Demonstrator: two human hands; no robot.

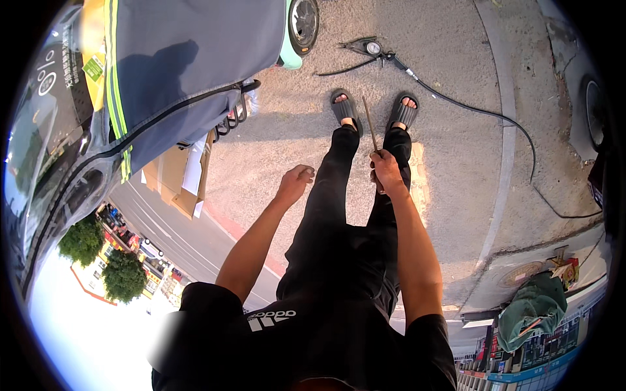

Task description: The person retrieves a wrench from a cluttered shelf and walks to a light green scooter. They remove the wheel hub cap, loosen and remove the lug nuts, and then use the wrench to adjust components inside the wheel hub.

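Observation:
My right hand (pixel 386 171) is closed around a long thin metal rod (pixel 368 117), which points away from me over the pavement, between my sandalled feet. My left hand (pixel 295 181) hangs apart from it beside my left leg, fingers curled; whatever they hold, if anything, is too small to make out. Beyond my feet an air pump head with a gauge (pixel 373 49) lies on the ground, a short hose and a long black hose (pixel 469 109) running from it.
A scooter with a grey cover (pixel 163 65) and small wheel (pixel 302 23) stands at upper left, flattened cardboard (pixel 168 173) below it. A roadway (pixel 156 228) runs behind. At right are a wheel (pixel 593 111) at the edge and a green fabric bundle (pixel 531 309).

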